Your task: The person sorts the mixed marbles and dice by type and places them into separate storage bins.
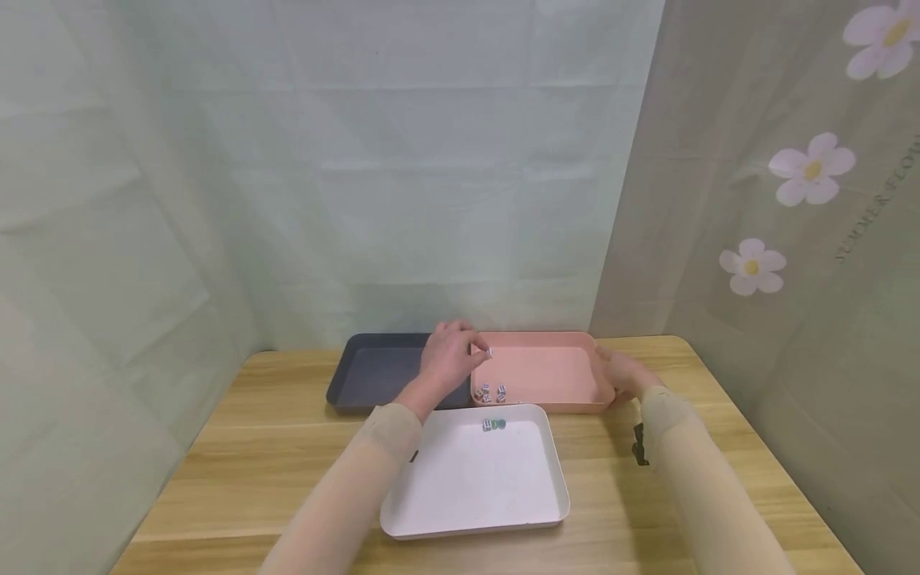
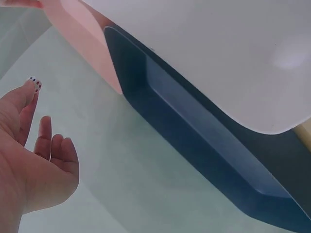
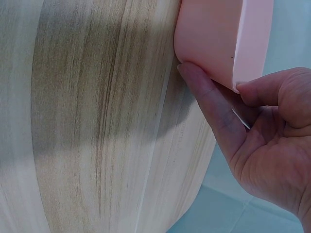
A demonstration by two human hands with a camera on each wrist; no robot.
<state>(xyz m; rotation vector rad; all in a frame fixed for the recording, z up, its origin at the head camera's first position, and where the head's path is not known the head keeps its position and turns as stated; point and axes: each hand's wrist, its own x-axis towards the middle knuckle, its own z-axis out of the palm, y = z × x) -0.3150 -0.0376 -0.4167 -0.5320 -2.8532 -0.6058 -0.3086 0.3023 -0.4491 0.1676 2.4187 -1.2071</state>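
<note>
Between thumb and fingertip, my left hand [image 1: 447, 357] pinches a small white die [image 2: 35, 84] with coloured dots. It is above the left edge of the pink tray [image 1: 549, 367], where that tray meets the dark blue tray [image 1: 381, 371]. My right hand [image 3: 277, 126] grips the pink tray's right end, thumb at the rim and fingers against the outer wall. Several dice [image 1: 501, 390] lie in the pink tray's near left corner. In the white tray [image 1: 474, 487], a die [image 1: 487, 425] and small green pieces [image 1: 499, 425] sit close to the far wall.
All three trays stand on a wooden table [image 1: 273, 447], the white one nearest me. Behind them hangs a pale curtain [image 1: 446, 200], and a flowered one [image 1: 812, 335] is on the right. A small black object [image 1: 640, 446] shows beside my right sleeve.
</note>
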